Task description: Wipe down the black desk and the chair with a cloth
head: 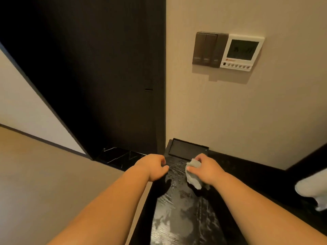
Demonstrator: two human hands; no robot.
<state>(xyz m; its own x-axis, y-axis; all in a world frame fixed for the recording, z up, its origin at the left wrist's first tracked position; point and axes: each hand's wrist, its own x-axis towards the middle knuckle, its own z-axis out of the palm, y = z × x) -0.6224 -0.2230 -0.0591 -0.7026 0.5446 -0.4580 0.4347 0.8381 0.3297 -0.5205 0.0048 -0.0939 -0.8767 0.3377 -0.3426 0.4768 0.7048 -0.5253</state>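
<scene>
Left: beige floor (44,174) and a dark door (92,76) beside a cream wall (230,112). Centre left: the left hand (154,167), fingers loosely curled and holding nothing, rests at the left edge of the black desk (180,214). Centre: the desk's wood-grain top carries pale wet streaks; a shallow black tray (187,149) lies at its far end against the wall. Centre right: the right hand (206,171), fingers clamped on a crumpled grey cloth (192,175), presses it onto the desktop just before the tray. Upper right: a switch panel (208,48) touching a thermostat (242,52). Far right: a blurred white object (313,190).
</scene>
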